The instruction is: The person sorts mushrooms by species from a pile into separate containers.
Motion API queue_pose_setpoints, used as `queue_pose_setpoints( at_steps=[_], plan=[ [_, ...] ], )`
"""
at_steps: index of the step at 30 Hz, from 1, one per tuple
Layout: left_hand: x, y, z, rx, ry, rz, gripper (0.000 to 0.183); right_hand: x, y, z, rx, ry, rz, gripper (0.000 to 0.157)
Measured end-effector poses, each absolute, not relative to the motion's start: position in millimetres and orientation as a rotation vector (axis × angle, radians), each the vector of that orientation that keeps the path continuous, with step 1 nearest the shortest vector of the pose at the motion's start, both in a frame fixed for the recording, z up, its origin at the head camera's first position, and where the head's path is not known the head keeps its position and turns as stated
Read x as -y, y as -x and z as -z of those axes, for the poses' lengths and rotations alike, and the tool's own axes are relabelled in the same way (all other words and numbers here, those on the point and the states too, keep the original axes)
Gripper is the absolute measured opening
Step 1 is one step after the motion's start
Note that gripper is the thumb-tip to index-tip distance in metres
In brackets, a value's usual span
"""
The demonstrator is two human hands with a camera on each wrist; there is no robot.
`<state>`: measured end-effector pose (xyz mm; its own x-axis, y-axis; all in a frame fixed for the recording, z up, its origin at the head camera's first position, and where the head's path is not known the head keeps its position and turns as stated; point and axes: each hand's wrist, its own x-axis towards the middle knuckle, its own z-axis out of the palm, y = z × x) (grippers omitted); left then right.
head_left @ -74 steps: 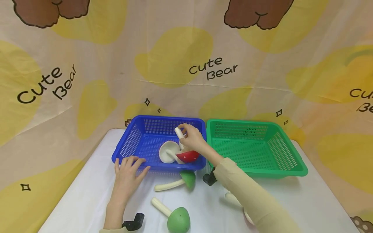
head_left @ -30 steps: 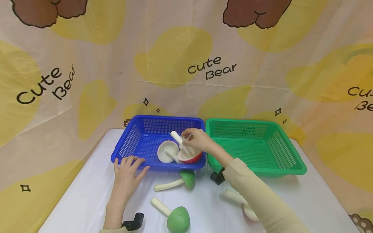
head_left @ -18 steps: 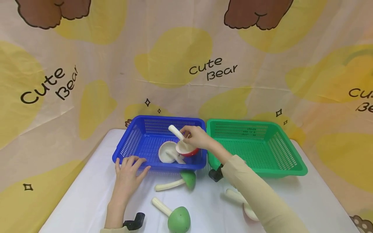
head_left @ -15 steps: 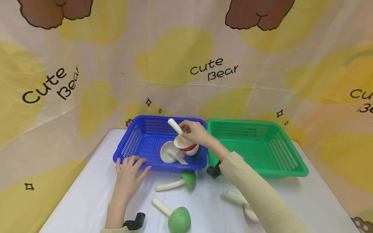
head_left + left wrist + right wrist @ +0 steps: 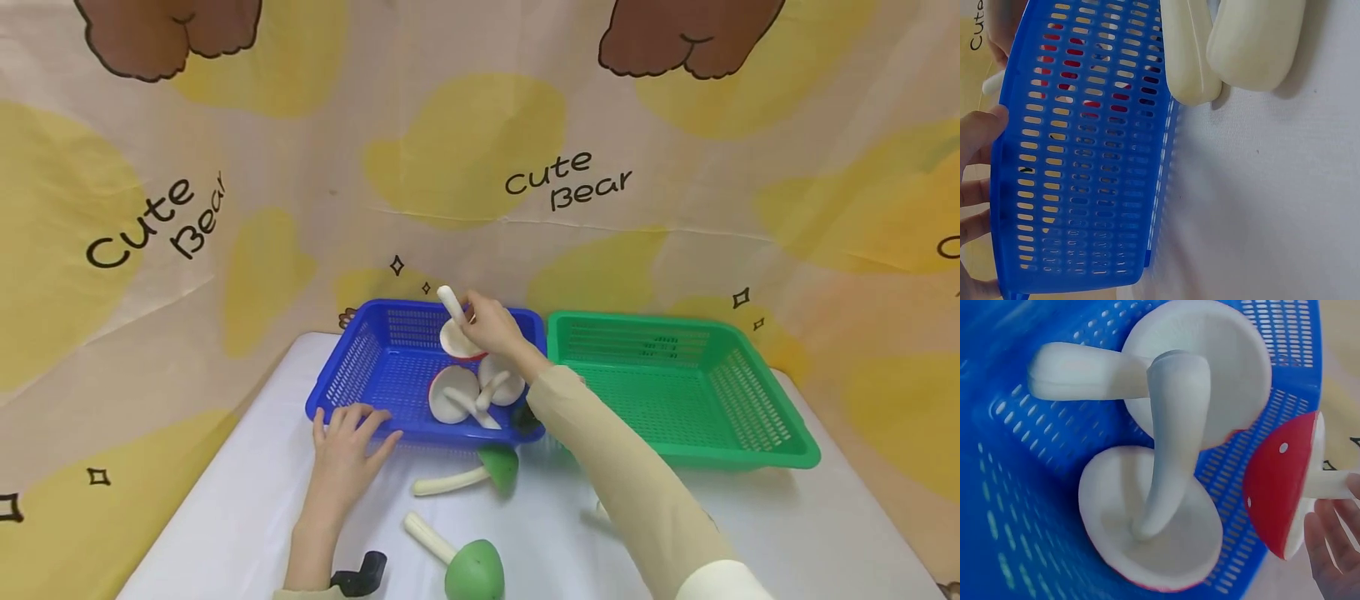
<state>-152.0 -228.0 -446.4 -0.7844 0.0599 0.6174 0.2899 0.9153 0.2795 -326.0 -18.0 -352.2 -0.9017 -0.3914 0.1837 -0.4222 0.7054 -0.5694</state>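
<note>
My right hand (image 5: 492,327) pinches a toy mushroom (image 5: 1279,481) by its white stem, over the back of the blue basket (image 5: 378,392). Its cap is red with white dots, and the stem points up to the left. Below it, two more toy mushrooms lie in the basket with their pale undersides up: one cap (image 5: 448,406) on the left and another (image 5: 1235,375) beside it, stems crossing. My left hand (image 5: 347,442) rests on the basket's front rim, fingers spread, with the fingertips along the edge in the left wrist view.
A green basket (image 5: 637,400) stands right beside the blue one. Two green-capped toy mushrooms, one (image 5: 501,468) close to the basket and one (image 5: 474,571) nearer me, lie on the white table (image 5: 225,500). My right sleeve (image 5: 622,475) mostly covers another pale stem.
My right hand has lifted the red mushroom up and toward the basket's back, turning its stem upward. The two mushrooms left below now show more fully. My left hand has stayed on the rim.
</note>
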Motion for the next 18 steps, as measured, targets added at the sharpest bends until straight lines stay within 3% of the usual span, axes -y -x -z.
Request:
queue_pose_setpoints(
  at_steps=[11, 18],
  plan=[
    [223.7, 153.4, 446.5, 2.437, 0.254, 0.475, 0.026, 23.6, 330.6, 372.4, 2.95, -0.559, -0.891, 0.025],
    [225.4, 151.5, 446.3, 2.453, 0.234, 0.468, 0.025, 19.2, 327.3, 369.4, 3.042, -0.456, -0.846, 0.041]
  ],
)
